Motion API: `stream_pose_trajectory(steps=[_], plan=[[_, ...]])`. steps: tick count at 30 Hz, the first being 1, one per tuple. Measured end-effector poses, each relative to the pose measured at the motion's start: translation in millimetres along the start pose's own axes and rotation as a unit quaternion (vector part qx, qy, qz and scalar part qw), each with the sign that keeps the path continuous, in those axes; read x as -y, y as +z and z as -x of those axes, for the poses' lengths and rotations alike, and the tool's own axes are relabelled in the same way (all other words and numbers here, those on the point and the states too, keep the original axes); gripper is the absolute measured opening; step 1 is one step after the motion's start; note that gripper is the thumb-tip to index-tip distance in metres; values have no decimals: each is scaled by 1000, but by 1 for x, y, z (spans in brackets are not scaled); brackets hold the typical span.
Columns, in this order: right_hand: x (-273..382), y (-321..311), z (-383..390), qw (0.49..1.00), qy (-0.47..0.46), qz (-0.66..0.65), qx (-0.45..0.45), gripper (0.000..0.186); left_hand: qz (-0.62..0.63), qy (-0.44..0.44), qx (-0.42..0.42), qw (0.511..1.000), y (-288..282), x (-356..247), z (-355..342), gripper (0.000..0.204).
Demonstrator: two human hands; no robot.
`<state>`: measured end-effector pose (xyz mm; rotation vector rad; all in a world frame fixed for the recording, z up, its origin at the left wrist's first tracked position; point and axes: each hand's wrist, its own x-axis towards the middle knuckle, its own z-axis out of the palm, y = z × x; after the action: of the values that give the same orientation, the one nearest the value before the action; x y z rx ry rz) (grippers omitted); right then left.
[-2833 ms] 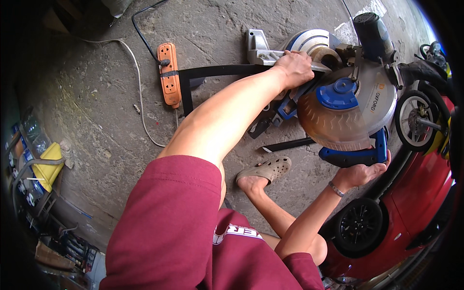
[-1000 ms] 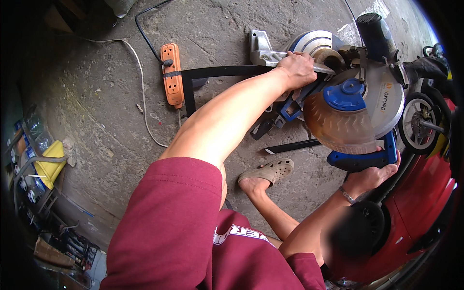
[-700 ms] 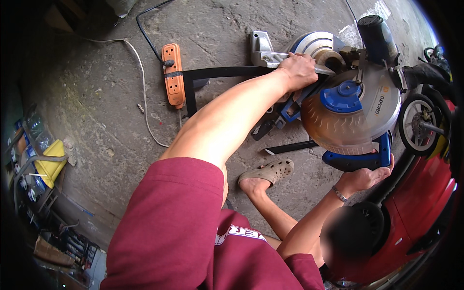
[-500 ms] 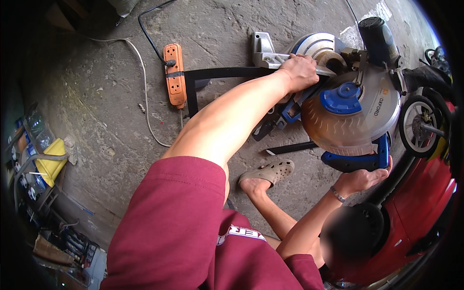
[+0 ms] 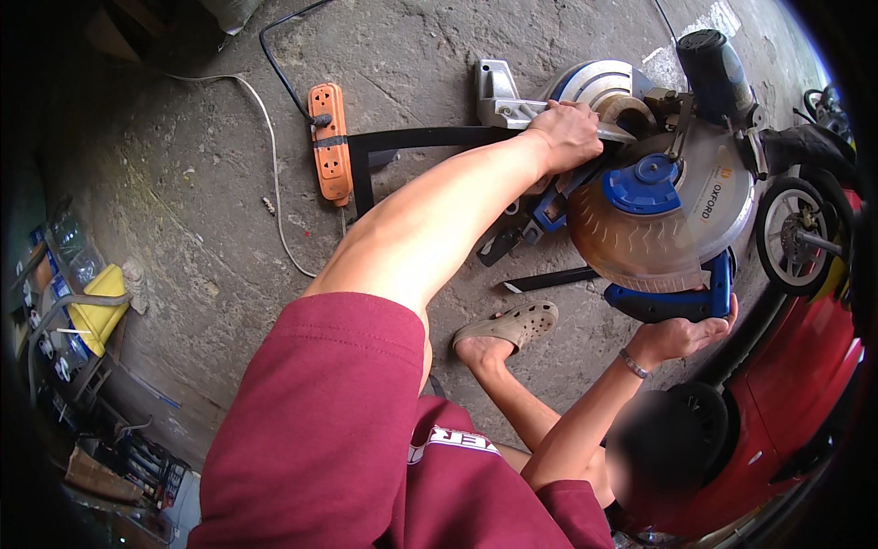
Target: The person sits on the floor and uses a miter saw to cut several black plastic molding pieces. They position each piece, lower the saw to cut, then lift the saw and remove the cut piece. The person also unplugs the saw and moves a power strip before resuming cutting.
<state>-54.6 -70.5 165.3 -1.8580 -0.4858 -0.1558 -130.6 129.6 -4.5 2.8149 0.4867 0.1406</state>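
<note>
Toward two o'clock from the middle of the view, a mitre saw sits on a rough concrete floor, with a round, see-through guard, a blue handle and a dark motor at its upper end. Seen from above, a person in a maroon T-shirt reaches for it with both arms.

The left hand lies toward half past one, its fingers bent over the saw's silver fence, closed rather than spread. A black angled frame runs along twelve o'clock and goes out of sight at this hand and wrist; I cannot tell whether the palm holds it too. The right hand, between three and four o'clock, wraps the blue handle from below, its fingers curled closed around the grip. A band circles that wrist.

Near eleven o'clock, an orange power strip rests just beside the frame's corner, a dark plug in it. A black bar with a pale tip lies at three o'clock, just above a tan clog on one foot. Farther out are a red car toward four and a yellow container at nine.
</note>
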Motion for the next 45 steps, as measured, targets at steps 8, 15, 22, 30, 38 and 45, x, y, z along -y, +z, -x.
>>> stream_pose_trajectory(steps=[8,15,22,30,38,45], plan=[[-3,2,5,1000,-9,10,-11,51,10,-3,4,1000,-2,0,1,15],[-6,3,11,999,-17,24,-20,49,9,-6,8,1000,0,0,1,16],[-10,5,15,1000,-18,14,-16,49,2,-4,13,1000,-1,-1,-1,15],[-19,6,26,1000,-11,-3,-7,49,14,-1,9,1000,2,4,0,15],[-50,3,46,998,-28,-52,7,48,76,-23,24,997,3,4,0,18],[6,-21,-46,986,57,-124,99,41,56,25,-11,998,3,6,-2,20]])
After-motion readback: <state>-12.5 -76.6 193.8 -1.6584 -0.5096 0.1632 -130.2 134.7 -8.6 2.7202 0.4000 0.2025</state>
